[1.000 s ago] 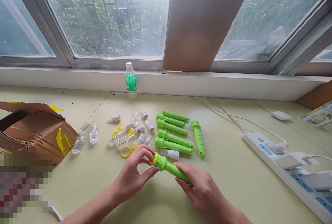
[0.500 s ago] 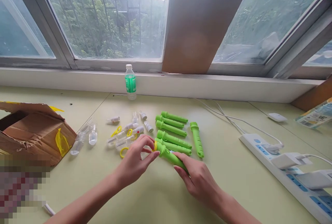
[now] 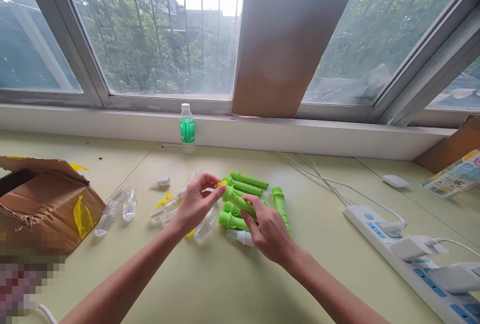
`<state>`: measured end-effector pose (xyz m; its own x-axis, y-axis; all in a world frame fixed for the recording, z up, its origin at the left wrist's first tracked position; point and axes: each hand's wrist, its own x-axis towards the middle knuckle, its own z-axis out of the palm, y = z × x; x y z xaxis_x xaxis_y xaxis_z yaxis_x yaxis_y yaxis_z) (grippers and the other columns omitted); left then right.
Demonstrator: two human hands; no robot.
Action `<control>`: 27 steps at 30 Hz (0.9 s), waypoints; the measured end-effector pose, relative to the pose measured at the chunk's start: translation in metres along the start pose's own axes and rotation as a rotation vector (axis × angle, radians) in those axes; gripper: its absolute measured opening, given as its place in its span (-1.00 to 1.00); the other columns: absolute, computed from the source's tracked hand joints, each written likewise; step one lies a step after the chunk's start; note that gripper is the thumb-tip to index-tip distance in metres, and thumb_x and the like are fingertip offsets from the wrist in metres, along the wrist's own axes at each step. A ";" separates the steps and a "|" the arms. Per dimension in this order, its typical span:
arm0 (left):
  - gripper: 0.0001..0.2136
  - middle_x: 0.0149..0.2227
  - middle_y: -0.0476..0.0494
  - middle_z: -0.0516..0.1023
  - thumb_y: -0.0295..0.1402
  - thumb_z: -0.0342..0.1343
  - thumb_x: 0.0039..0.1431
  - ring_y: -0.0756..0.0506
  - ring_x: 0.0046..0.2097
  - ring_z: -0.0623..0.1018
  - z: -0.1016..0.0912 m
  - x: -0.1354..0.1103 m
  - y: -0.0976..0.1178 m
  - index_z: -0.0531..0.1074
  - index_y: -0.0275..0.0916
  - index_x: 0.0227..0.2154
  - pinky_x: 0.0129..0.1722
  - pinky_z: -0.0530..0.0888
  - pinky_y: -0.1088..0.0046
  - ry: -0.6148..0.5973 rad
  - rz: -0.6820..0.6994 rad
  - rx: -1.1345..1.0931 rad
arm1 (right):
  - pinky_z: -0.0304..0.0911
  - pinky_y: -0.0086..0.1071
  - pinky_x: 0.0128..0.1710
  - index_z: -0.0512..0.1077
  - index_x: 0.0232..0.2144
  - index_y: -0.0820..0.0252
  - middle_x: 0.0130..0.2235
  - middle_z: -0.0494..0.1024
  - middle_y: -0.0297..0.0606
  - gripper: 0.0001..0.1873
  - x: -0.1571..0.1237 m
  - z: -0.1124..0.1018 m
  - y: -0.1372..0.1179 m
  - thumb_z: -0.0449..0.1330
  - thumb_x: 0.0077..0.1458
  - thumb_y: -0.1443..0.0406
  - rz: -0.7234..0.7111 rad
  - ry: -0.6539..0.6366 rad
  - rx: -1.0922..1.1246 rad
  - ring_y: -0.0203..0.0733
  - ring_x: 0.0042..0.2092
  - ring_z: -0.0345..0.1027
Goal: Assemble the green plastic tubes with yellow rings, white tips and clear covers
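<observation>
My right hand [image 3: 272, 226] is wrapped round a green plastic tube [image 3: 238, 200], tilted with its threaded end up and to the left. At that end my left hand [image 3: 197, 201] pinches a yellow ring [image 3: 221, 183] between thumb and fingers. Whether the ring sits on the thread or only touches it, I cannot tell. More green tubes [image 3: 247, 178] lie in a row behind and under my hands. One green tube [image 3: 278, 198] lies apart on the right. Below the held tube is a clear piece with a white end [image 3: 242, 237]. Clear ribbed tubes [image 3: 205, 226] are partly hidden by my left hand.
An open cardboard box [image 3: 48, 204] stands at left, with clear tubes [image 3: 129, 204] beside it. A green-labelled bottle [image 3: 187, 131] is by the window wall. At right lie a white power strip [image 3: 365, 219] with plugs, cables, a small white device [image 3: 396, 181] and a package [image 3: 452, 176].
Both hands have risen with the green tube and yellow ring, farther from me. The clear piece with the white end now shows below the tube. The camera has tilted up slightly.
</observation>
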<state>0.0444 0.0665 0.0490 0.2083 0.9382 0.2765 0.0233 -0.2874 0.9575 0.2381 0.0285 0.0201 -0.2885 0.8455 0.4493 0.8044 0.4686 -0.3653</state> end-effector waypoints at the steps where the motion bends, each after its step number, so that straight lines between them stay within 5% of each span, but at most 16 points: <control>1: -0.77 -0.25 -0.09 0.46 -0.22 0.18 0.09 -0.04 -0.20 0.52 -0.002 0.001 -0.004 0.34 -0.25 -0.32 -0.20 0.51 0.38 -0.019 -0.002 -0.014 | 0.08 -0.42 -0.55 0.27 -0.09 0.22 -0.44 0.52 -0.29 -0.77 0.001 0.003 0.002 -0.01 0.21 0.31 -0.012 0.012 -0.009 -0.22 -0.53 0.33; 9: -0.79 -0.21 -0.11 0.40 -0.26 0.17 0.10 -0.07 -0.12 0.47 0.000 0.014 -0.024 0.32 -0.22 -0.26 -0.15 0.50 0.35 -0.132 0.002 0.017 | 0.22 -0.39 -0.42 0.29 -0.04 0.23 -0.20 0.57 -0.18 -0.73 0.004 0.024 0.028 0.00 0.23 0.27 -0.116 0.112 -0.081 -0.19 -0.38 0.44; 17: -0.82 -0.19 -0.08 0.38 -0.27 0.11 0.15 -0.04 -0.16 0.47 0.021 0.018 -0.045 0.29 -0.18 -0.23 -0.23 0.48 0.45 -0.009 0.060 0.079 | 0.12 -0.36 -0.44 0.39 -0.09 0.29 -0.36 0.52 -0.19 -0.72 0.007 0.034 0.048 0.03 0.23 0.25 -0.130 0.182 -0.193 -0.14 -0.36 0.38; 27: -0.84 -0.18 -0.07 0.45 -0.32 0.09 0.17 -0.07 -0.12 0.47 0.013 -0.001 -0.048 0.31 -0.16 -0.19 -0.06 0.42 0.34 -0.009 0.164 0.245 | 0.14 -0.33 -0.42 0.36 -0.06 0.34 -0.36 0.50 -0.17 -0.71 -0.002 0.031 0.038 0.02 0.23 0.31 -0.206 0.164 -0.316 -0.12 -0.36 0.35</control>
<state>0.0558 0.0771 0.0022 0.2378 0.8740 0.4239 0.2242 -0.4740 0.8515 0.2531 0.0530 -0.0197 -0.3939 0.6787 0.6198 0.8658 0.5004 0.0023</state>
